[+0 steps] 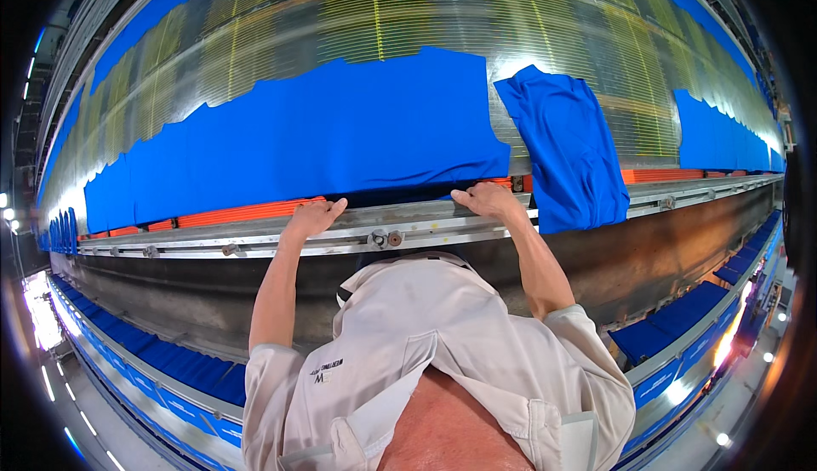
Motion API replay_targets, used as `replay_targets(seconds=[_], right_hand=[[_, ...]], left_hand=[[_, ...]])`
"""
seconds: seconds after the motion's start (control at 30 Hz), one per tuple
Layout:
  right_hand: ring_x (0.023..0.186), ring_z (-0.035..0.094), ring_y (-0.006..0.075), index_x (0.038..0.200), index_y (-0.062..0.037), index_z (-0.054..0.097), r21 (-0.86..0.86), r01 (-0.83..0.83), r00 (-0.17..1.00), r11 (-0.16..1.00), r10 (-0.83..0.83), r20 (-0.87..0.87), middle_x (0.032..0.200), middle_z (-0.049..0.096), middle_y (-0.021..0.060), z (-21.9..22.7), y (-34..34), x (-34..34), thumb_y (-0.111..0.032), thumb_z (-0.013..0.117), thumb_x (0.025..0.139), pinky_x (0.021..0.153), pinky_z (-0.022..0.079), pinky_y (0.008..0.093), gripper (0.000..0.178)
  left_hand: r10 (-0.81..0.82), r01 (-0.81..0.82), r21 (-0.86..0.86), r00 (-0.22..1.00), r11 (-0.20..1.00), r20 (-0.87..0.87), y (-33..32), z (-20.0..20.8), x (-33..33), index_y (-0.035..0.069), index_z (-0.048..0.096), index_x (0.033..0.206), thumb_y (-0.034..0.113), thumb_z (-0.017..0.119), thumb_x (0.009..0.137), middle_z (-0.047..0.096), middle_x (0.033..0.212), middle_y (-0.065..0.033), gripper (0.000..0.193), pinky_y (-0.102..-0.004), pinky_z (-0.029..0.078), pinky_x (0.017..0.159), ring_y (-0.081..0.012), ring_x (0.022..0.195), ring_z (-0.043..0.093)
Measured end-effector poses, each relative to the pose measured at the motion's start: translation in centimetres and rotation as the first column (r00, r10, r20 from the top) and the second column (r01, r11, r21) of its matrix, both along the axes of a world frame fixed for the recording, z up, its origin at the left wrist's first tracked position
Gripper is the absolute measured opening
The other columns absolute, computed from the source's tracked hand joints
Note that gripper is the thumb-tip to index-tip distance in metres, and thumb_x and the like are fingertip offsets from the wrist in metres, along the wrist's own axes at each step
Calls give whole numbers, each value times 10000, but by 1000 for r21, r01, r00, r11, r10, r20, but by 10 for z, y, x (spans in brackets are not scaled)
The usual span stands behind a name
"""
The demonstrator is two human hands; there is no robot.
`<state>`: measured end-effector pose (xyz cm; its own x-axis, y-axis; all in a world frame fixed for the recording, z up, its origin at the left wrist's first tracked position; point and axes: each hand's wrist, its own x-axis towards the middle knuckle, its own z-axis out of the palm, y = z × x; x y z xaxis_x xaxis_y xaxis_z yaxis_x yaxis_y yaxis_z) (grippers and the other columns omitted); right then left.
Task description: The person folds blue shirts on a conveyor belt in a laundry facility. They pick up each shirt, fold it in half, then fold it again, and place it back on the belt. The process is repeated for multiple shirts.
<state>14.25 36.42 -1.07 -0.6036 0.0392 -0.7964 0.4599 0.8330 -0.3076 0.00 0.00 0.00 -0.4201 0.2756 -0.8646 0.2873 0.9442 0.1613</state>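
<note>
My left hand [317,217] is on the metal rail [442,228] along the table's near edge, fingers curled over it and thumb pointing right. Farther right, my right hand [492,201] rests on the same rail with its fingers bent over, partly hidden, and its thumb toward the left. Just beyond both hands lies a wide blue fabric panel [340,131], spread flat with a stepped far edge. Its near edge is slightly rumpled beside my right hand. To the right of that hand, a crumpled blue fabric piece [574,148] hangs over the rail.
The long table top [408,20] has yellow lines. Another blue panel [723,135] lies at the right. An orange strip [230,214] runs behind the rail, which carries bolts and fittings [379,238]. Behind me, another long table holds dark blue fabric pieces [157,348].
</note>
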Motion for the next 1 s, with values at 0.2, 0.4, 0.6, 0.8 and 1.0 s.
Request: replay_targets(seconds=[0.2,0.4,0.6,0.8,1.0], right_hand=[[1190,515,392,1127,-56,675,249,48,992,967,-18,-122,1171,609,245,-18,7,7,-692,304,886,1044,256,607,775],[1106,587,347,1068,-91,693,162,33,986,986,-6,-166,1125,655,155,30,13,17,-510,456,906,997,338,610,508],[709,675,257,913,5,624,-337,814,279,474,-827,-488,796,657,133,22,21,39,-84,607,857,627,555,360,106],[619,645,217,789,-6,521,-788,584,-235,-192,-970,62,699,572,97,-6,15,26,63,587,821,585,583,312,100],[547,625,175,775,-11,537,-500,840,8,209,-927,-375,681,597,85,8,16,26,66,597,798,487,561,282,101]], left_hand=[[42,-45,-14,985,999,-170,5,-27,4,89,500,1339,736,168,885,492,1348,-219,857,-527,237,1104,-368,1304,400],[71,-1,257,962,966,-263,-1,6,17,59,539,1262,562,378,929,567,1229,-210,624,-507,362,1005,-362,1164,523],[886,-447,825,446,345,-129,-56,-8,40,17,527,1081,112,617,897,623,904,-103,225,-389,535,611,-252,797,676],[735,-741,458,-69,-491,675,-50,-1,7,-6,506,986,13,586,890,597,824,-93,127,-277,552,620,-211,726,675],[922,-721,692,282,20,266,-56,-19,3,-15,540,885,-25,566,841,561,650,-77,52,-276,509,451,-176,504,624]])
